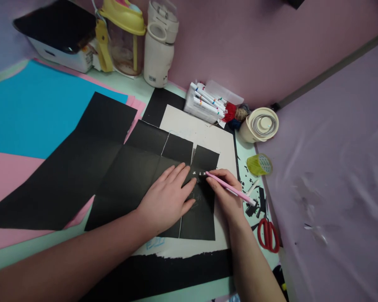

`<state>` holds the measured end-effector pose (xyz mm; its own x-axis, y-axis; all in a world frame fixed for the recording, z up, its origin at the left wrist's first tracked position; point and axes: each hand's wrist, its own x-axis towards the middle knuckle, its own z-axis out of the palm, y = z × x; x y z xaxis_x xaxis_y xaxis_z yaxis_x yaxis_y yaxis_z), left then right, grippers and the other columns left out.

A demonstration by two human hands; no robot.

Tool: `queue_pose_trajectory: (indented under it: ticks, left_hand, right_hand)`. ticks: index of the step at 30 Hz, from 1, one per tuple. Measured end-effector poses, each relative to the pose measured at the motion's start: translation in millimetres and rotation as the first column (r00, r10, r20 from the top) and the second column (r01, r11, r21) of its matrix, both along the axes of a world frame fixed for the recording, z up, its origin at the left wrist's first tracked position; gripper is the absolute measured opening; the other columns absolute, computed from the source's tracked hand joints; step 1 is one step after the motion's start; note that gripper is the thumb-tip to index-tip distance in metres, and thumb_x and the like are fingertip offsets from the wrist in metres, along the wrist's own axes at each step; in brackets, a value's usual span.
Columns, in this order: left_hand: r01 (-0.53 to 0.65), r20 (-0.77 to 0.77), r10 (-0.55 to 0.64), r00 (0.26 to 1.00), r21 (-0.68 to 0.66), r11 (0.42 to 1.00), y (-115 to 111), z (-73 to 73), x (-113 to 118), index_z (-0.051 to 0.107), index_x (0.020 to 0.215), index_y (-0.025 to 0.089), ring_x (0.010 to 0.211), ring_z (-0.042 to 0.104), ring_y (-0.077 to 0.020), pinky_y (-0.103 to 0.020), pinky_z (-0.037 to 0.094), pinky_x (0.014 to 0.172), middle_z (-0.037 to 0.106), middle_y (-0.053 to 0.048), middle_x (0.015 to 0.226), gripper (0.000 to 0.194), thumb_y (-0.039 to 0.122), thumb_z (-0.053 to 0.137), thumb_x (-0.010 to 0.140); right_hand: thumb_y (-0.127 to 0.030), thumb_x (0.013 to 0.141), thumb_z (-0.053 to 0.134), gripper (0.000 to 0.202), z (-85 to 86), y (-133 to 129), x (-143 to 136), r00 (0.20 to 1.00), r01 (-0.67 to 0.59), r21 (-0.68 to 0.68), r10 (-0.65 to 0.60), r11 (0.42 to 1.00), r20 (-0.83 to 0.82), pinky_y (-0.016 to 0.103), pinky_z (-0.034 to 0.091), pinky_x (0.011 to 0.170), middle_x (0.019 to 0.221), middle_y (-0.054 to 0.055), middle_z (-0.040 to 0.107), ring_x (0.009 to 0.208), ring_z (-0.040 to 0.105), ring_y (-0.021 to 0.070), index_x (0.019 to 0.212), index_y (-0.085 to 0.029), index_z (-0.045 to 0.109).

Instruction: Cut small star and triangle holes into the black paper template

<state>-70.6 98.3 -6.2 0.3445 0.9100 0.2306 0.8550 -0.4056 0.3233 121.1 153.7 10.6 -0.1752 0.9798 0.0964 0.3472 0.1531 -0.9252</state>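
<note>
Black paper (122, 176), creased and slit into flaps along its edges, lies over a light board (223, 147). My left hand (168, 199) rests flat on this paper with its fingers spread. To its right, my right hand (228, 193) grips a pink pen-like tool (229, 188), whose tip meets the paper beside small white shapes, one of them a star (194, 173). The exact tip is hard to make out. Faint pencil-like lines show just below the shapes.
Red-handled scissors (267, 235) and black scraps (261, 201) lie at the right, below a yellow-green tape roll (258, 164). Behind stand a marker box (204, 105), a cream round container (260, 125), a white bottle (159, 54) and a yellow-lidded jug (122, 42). Blue paper (40, 105) lies left.
</note>
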Motion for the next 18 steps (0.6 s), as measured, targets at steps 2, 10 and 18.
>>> queue_pose_trajectory:
  ticks: [2,10,18]
  left_hand:
    - [-0.002,0.001,0.002,1.000,-0.001,1.000,0.0,-0.4,0.0,0.058,0.130,0.016,0.140,0.035,-0.0316,-0.046,0.028,0.115,0.047,-0.017,0.144,0.044,0.039,0.055,0.093]
    - [0.007,0.000,-0.007,1.000,0.000,1.000,0.8,-0.4,-0.4,0.058,0.130,0.016,0.140,0.035,-0.0319,-0.046,0.028,0.115,0.046,-0.017,0.145,0.044,0.038,0.055,0.092]
    - [0.004,0.009,-0.004,1.000,-0.014,1.000,-0.8,2.1,0.0,0.058,0.130,0.016,0.140,0.035,-0.0317,-0.046,0.029,0.115,0.046,-0.017,0.145,0.044,0.037,0.055,0.092]
  right_hand:
    - [-0.026,0.078,0.076,0.013,2.9,1.5,2.4,0.999,-0.028,-0.056,0.026,0.998,-0.037,0.028,0.050,0.076,0.088,0.001,0.070,0.084,0.064,0.0168,0.090,-0.025,0.072]
    - [-0.028,0.078,0.074,0.008,3.2,-0.7,7.2,1.000,-0.013,-0.134,0.010,0.991,-0.018,0.029,0.049,0.071,0.085,0.003,0.072,0.079,0.064,0.0176,0.085,-0.024,0.074]
    - [-0.024,0.078,0.067,0.008,1.6,-2.1,0.1,0.993,0.005,-0.038,0.000,0.999,0.115,0.024,0.040,0.057,0.069,-0.002,0.059,0.063,0.053,0.0131,0.074,-0.021,0.061]
